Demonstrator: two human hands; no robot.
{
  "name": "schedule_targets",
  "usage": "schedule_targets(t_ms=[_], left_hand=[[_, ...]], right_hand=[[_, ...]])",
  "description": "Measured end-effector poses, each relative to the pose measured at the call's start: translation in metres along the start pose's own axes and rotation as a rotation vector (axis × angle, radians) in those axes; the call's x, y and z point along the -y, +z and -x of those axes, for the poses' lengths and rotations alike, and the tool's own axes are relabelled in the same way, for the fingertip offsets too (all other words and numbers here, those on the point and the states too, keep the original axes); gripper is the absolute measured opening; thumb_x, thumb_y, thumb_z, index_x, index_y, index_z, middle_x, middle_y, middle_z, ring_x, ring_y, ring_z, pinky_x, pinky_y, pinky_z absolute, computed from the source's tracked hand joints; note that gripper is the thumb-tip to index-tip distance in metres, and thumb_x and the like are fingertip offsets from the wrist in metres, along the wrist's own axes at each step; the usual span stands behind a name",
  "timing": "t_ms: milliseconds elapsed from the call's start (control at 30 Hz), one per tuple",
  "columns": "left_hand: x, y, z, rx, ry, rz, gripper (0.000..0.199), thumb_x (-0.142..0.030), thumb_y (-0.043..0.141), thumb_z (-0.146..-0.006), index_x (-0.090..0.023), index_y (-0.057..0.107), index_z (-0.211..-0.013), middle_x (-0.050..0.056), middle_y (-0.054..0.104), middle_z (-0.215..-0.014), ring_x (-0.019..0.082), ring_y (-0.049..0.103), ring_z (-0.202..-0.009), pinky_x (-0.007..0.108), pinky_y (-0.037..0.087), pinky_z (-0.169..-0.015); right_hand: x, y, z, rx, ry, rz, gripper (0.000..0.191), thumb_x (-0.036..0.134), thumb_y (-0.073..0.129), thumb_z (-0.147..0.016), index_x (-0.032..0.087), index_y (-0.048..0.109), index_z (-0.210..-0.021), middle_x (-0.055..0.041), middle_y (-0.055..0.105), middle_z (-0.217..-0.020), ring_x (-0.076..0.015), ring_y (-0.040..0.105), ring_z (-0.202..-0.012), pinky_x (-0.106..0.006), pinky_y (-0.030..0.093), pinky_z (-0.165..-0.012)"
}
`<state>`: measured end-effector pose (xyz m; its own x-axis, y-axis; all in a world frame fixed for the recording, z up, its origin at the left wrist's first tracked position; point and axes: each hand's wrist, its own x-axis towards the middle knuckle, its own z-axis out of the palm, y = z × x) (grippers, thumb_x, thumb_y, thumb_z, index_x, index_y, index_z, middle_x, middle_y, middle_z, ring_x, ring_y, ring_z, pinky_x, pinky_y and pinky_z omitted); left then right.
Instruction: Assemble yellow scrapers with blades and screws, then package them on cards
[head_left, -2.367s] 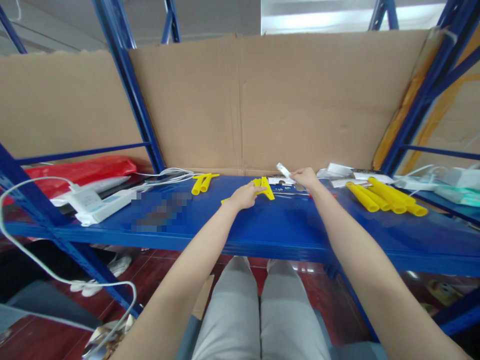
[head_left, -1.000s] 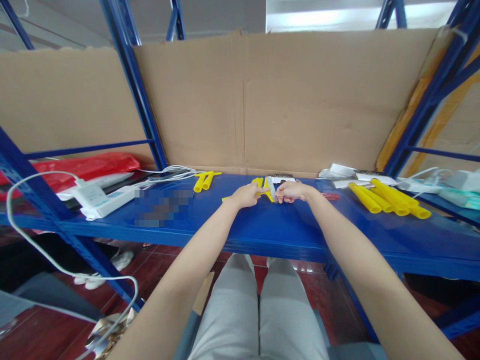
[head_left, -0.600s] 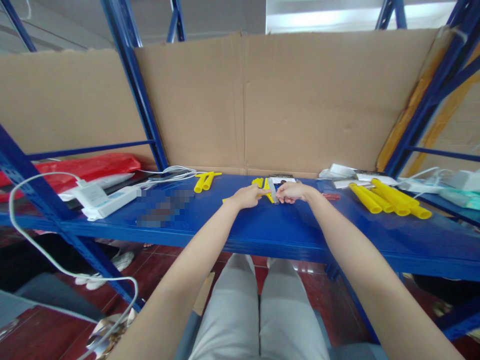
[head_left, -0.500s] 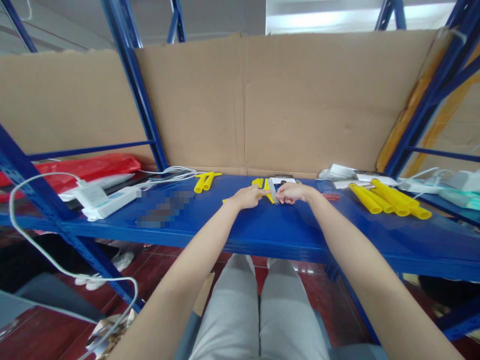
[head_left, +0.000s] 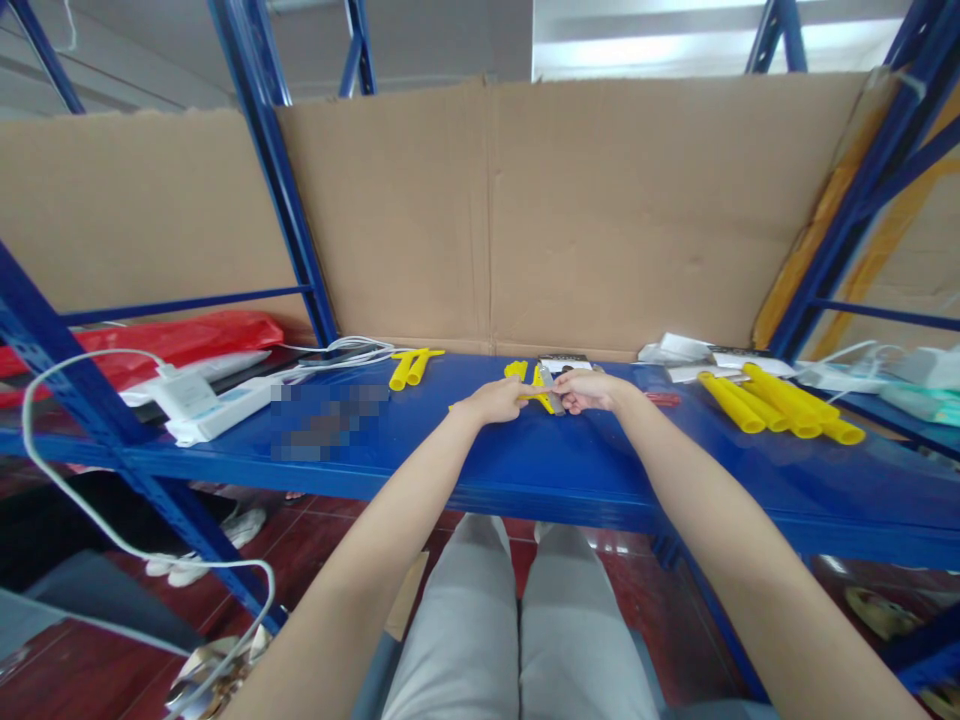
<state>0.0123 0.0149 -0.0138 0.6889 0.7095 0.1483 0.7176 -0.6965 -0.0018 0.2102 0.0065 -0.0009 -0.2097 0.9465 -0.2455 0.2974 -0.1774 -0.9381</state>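
In the head view my left hand [head_left: 497, 401] is closed round a yellow T-shaped handle [head_left: 534, 396], whose crosspiece points toward my right hand. My right hand [head_left: 587, 389] pinches at a flat grey strip [head_left: 552, 392] lying along that crosspiece. The fingertips of both hands are close together just above the blue shelf. Behind my left hand sits another yellow piece [head_left: 516, 370]. A black-and-white packet [head_left: 564, 361] lies behind my right hand, partly covered by it. To the right of that hand is a small red item [head_left: 663, 399], too small to make out.
Several yellow tubes [head_left: 787, 403] lie at the right on the blue shelf [head_left: 525, 462], near white packaging [head_left: 675, 349]. Two yellow T-shaped pieces [head_left: 409, 370] are at the left, beside white cables and a power strip [head_left: 225, 410]. Cardboard [head_left: 600, 220] stands behind.
The grey strip and the crosspiece have tilted slightly, and my right hand has closed in on the strip. My left hand's index finger no longer stretches out along the handle.
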Motion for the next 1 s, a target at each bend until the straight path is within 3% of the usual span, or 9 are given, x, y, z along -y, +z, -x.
schedule_targets(t_ms=[333,767,867,1000], left_hand=[[-0.01,0.0,0.0,0.0,0.065,-0.015,0.051,-0.024,0.041,-0.095,-0.036,0.043,-0.144,0.005,0.062,-0.107,0.019,0.062,-0.096,0.028,0.045,-0.089],[-0.023,-0.003,0.004,-0.049,0.032,-0.079,0.052,-0.022,0.042,-0.094,-0.035,0.043,-0.145,0.008,0.06,-0.121,0.023,0.063,-0.106,0.032,0.046,-0.093],[-0.02,-0.004,0.004,-0.053,0.009,-0.073,0.052,-0.021,0.041,-0.094,-0.033,0.043,-0.145,0.008,0.062,-0.122,0.023,0.062,-0.11,0.032,0.045,-0.095],[-0.012,-0.003,0.004,-0.072,-0.006,-0.04,0.05,-0.02,0.042,-0.094,-0.031,0.048,-0.142,0.006,0.06,-0.132,0.022,0.057,-0.119,0.031,0.042,-0.101]], right_hand=[[0.008,0.011,0.006,-0.201,-0.011,0.01,0.023,0.01,0.052,-0.091,0.018,0.046,-0.07,0.008,0.041,-0.044,-0.0043,0.034,-0.035,-0.016,0.03,-0.04],[0.006,0.011,0.003,-0.177,-0.018,-0.014,0.023,0.011,0.053,-0.088,0.017,0.047,-0.068,0.0069,0.041,-0.043,-0.0044,0.032,-0.035,-0.016,0.029,-0.039],[0.006,0.002,0.0,-0.292,-0.056,-0.023,0.017,0.009,0.054,-0.086,0.016,0.05,-0.071,0.0041,0.049,-0.049,-0.0039,0.034,-0.036,-0.017,0.029,-0.037],[0.002,-0.022,-0.007,-0.583,-0.146,0.07,0.007,0.01,0.057,-0.082,0.014,0.058,-0.076,0.0007,0.055,-0.054,-0.0056,0.038,-0.038,-0.019,0.031,-0.039]])
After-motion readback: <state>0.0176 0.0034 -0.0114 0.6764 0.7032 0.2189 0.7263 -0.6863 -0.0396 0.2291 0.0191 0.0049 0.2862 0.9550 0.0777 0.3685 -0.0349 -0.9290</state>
